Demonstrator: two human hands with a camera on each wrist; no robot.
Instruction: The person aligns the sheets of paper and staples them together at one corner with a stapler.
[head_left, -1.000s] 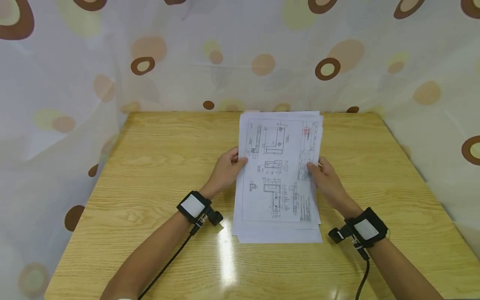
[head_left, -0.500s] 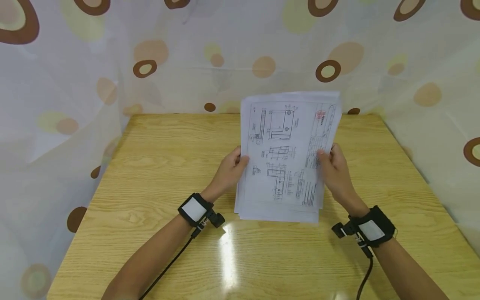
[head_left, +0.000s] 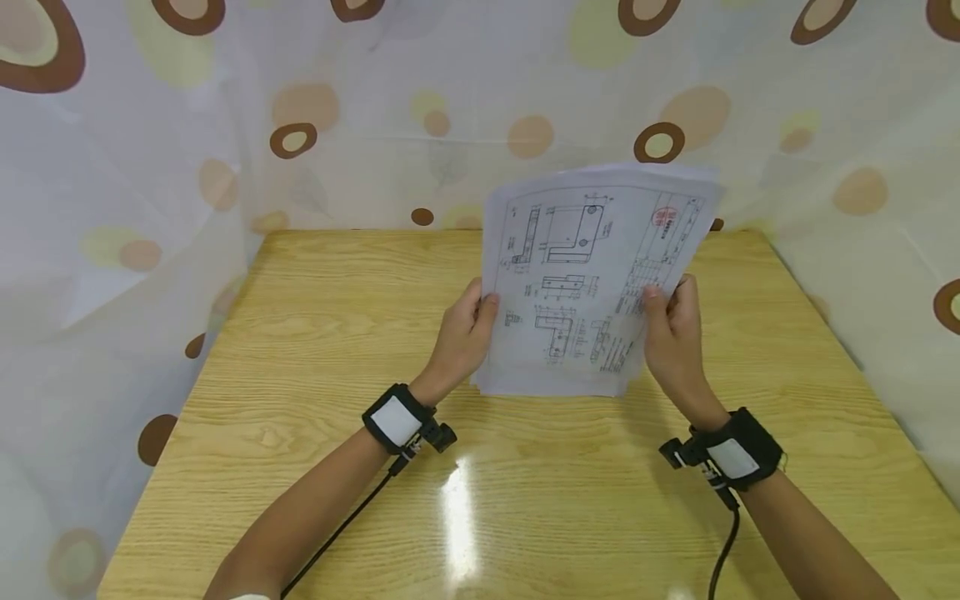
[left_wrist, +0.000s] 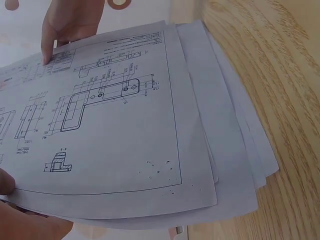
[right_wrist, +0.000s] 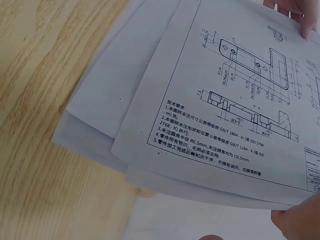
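The left hand (head_left: 463, 337) pinches the left edge of a stack of papers (head_left: 585, 283), and the right hand (head_left: 671, 333) pinches its right edge. The stack stands tilted above the wooden counter (head_left: 315, 333), its bottom edge close to the surface, the sheets fanned unevenly. A spotted curtain (head_left: 150, 125) hangs behind.

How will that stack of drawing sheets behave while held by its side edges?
The paper stack probably flops: its top corners curl outward. Sheets look apt to slide, their lower edges already fanned unevenly. Likely light, since the left hand and right hand only pinch it.
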